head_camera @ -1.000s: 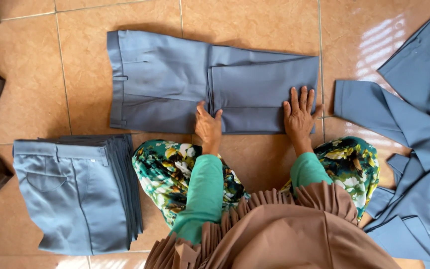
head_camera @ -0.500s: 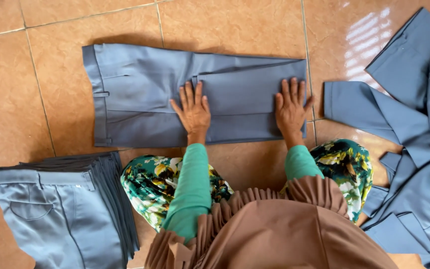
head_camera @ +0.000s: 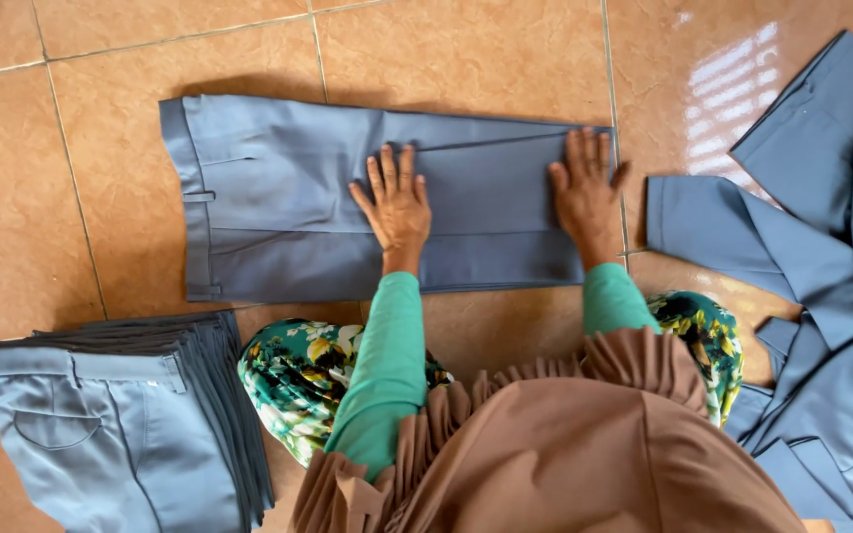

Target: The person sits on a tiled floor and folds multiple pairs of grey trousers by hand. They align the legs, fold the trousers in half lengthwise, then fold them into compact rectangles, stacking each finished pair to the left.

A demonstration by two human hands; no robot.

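Note:
A pair of grey-blue trousers (head_camera: 278,197) lies folded on the tiled floor in front of me, waistband to the left. My left hand (head_camera: 395,204) presses flat on its middle, fingers spread. At the folded right end, near the edge, rests my right hand (head_camera: 584,192), also flat with fingers apart. Neither hand grips anything. My green sleeves and brown garment fill the lower middle of the view.
A stack of folded grey-blue trousers (head_camera: 120,424) sits at the lower left beside my knee. A loose heap of unfolded trousers (head_camera: 821,296) spreads along the right side. Orange floor tiles (head_camera: 41,197) surround everything. A dark cloth shows at the left edge.
Both hands have slid farther up onto the trousers, from the near edge to the middle of the cloth. The view has shifted, with the folded stack lower left.

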